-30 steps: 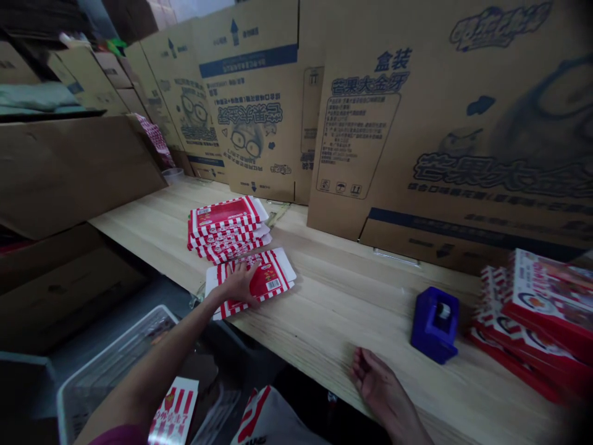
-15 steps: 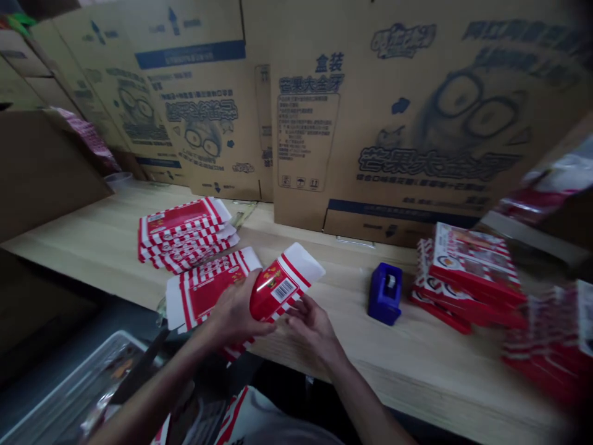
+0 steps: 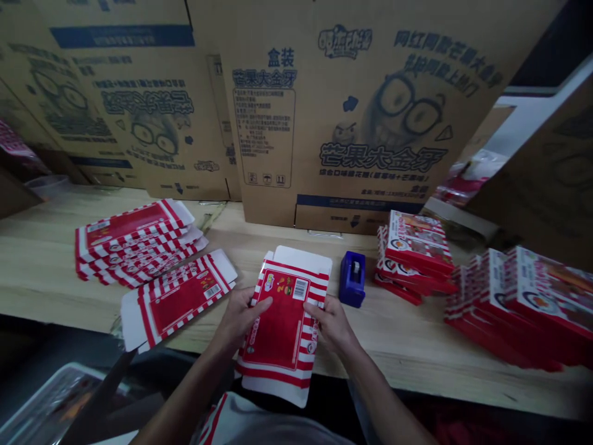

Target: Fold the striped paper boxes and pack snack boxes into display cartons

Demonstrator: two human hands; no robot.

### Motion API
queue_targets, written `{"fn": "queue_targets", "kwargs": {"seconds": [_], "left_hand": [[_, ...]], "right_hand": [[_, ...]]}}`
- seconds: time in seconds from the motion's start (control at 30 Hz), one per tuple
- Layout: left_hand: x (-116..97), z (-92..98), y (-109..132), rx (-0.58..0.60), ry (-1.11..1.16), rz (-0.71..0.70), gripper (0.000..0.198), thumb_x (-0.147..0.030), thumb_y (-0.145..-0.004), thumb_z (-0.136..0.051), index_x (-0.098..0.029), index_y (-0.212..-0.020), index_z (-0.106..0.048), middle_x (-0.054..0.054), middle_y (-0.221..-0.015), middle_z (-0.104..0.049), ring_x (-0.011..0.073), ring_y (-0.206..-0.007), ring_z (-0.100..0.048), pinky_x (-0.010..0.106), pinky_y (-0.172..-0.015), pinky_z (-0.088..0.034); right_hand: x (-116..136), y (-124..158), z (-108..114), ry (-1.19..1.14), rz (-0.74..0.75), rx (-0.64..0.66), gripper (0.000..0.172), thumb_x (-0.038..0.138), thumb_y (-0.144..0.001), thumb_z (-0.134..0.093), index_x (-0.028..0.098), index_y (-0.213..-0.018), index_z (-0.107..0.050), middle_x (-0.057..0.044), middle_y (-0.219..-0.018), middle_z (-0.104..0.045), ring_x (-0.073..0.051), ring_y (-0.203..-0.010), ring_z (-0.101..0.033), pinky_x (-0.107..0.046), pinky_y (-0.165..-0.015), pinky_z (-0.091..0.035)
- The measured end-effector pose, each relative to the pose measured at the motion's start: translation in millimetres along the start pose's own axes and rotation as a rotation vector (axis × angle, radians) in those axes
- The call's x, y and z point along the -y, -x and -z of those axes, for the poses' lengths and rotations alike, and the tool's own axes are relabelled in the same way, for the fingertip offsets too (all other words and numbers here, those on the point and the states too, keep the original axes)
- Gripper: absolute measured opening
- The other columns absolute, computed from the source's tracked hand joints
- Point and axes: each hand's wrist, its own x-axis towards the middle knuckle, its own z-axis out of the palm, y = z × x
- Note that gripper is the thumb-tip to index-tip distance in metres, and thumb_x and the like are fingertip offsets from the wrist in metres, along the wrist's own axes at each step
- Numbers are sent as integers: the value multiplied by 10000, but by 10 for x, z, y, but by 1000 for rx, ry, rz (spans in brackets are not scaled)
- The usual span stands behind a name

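Note:
A flat red-and-white striped carton [image 3: 285, 321] lies lengthwise in front of me, half over the front edge of the wooden table [image 3: 407, 346]. My left hand [image 3: 241, 315] grips its left edge, thumb on the red face. My right hand [image 3: 333, 321] grips its right edge. To the left lie another flat carton [image 3: 176, 300] and a fanned pile of the same cartons [image 3: 134, 241].
A blue tape dispenser [image 3: 352, 278] stands just right of the held carton. Stacks of red finished boxes [image 3: 417, 253] [image 3: 519, 303] fill the right side. Large printed cardboard boxes [image 3: 347, 111] wall off the back. A clear plastic bin [image 3: 46, 408] sits below left.
My left hand took a flat carton from the pile's front and brought it to the table's front edge. My right hand came up and gripped its other side. My view swung right.

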Motion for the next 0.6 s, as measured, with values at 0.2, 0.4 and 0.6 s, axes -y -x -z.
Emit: {"fn": "queue_targets", "kwargs": {"seconds": [0.2, 0.4, 0.6], "left_hand": [[152, -162, -29, -132, 319, 52, 303, -431, -736, -700, -136, -802, -681, 27, -673, -698, 173, -569, -638, 272, -570, -495], [302, -180, 58, -42, 228, 73, 331, -450, -698, -723, -150, -816, -649, 21, -714, -687, 155, -624, -633, 255, -616, -501], [595, -174, 220, 11, 121, 114, 270, -400, -743, -684, -150, -800, -599, 10, -663, -658, 152, -560, -613, 249, -536, -475]], "right_hand": [[-20, -79, 90, 93, -48, -5, 291, 360, -642, -793, 165, -849, -734, -50, -791, -745, -215, -686, -679, -334, -676, -533], [-34, -67, 267, 60, -90, -55, 311, 357, -597, -818, 153, -816, -731, -60, -776, -745, -216, -658, -675, -346, -673, -531], [-172, 30, 436, 27, -158, -67, 312, 320, -616, -813, 143, -858, -727, -82, -857, -747, -211, -699, -681, -342, -705, -519]]}}
